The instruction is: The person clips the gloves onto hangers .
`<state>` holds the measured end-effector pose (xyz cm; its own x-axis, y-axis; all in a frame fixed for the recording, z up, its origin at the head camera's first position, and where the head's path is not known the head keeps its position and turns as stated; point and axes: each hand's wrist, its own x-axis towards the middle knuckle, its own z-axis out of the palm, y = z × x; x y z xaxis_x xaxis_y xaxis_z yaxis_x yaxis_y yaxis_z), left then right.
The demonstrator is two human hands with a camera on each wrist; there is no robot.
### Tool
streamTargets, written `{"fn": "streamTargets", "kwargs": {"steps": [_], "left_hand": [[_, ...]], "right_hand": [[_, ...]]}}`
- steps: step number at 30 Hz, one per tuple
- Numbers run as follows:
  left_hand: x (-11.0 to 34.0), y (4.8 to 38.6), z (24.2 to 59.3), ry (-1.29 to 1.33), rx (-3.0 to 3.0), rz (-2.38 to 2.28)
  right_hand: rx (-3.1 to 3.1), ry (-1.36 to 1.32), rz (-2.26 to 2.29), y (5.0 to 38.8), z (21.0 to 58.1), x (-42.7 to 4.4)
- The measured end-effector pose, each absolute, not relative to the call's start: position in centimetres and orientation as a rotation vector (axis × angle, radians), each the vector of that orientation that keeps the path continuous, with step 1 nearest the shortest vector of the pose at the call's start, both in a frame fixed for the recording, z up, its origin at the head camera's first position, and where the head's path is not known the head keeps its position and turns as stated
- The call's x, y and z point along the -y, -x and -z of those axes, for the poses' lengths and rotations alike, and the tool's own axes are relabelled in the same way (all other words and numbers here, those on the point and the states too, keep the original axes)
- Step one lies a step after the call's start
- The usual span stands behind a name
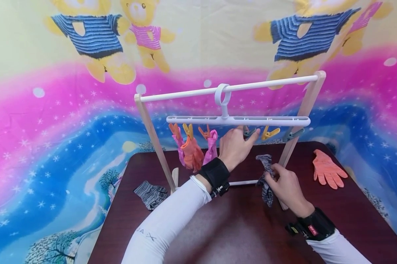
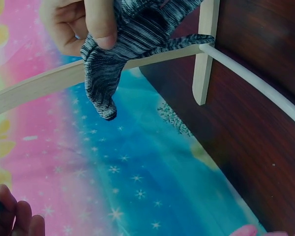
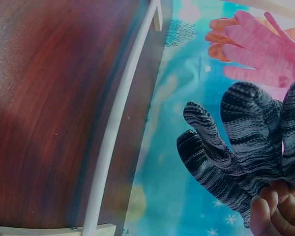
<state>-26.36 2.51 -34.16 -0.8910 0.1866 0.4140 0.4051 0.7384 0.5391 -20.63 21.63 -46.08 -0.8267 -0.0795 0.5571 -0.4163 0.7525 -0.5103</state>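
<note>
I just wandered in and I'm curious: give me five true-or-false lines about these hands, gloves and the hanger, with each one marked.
1. The right hand holds a grey striped glove. True.
2. The hanger lies flat on the table. False: the white hanger hangs from a white rail.
3. The left hand holds a green clip. True.
4. The glove lying at the table's right is blue. False: it is an orange glove.
5. Both hands wear gloves. False: both are bare.

The held glove (image 3: 253, 142) is streaked black-grey, the hanger (image 1: 225, 120) white.
</note>
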Motion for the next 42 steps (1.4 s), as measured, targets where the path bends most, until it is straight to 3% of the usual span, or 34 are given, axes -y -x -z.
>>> {"fn": "streamTargets", "kwargs": {"steps": [42], "left_hand": [[-1.7,27.1,33.6,0.461,2.565,0.988]], "right_hand": [[2.247,-0.478,-1.023,20.6,43.6,-18.6]]}}
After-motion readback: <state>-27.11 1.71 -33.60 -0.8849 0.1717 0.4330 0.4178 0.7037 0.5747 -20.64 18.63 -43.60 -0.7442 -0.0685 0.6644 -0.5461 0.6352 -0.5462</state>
